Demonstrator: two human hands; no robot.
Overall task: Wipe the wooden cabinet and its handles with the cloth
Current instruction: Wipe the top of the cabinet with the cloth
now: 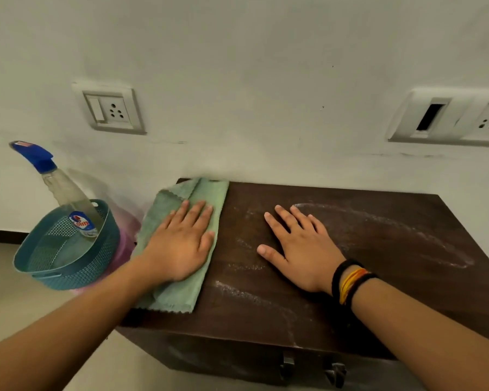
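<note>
Nearest me, on the front face below the top's front edge, two metal handles (311,368) of the wooden cabinet (378,314) waited, dusty and not yet wiped. On the cabinet top, my left hand (181,244) lay flat, fingers spread, pressing the green cloth (178,294) against the left edge; it pinned the cloth rather than gripped it. My right hand (299,249) rested open and empty on the bare wood near the middle, grasping nothing, threads (350,280) banded at the wrist. White dust streaks (393,224) curved across the right half and toward the front edge, so most of the top looked unfinished. To do this pass well, I judged the cloth should be swept with even pressure from the left edge toward the right, overlapping strokes, with the folded pad kept flat so dust was lifted rather than pushed off the front. Beyond the left edge stood a teal basket (68,266) holding a spray bottle (68,193). Farthest, sockets (110,111) sat in the wall.
</note>
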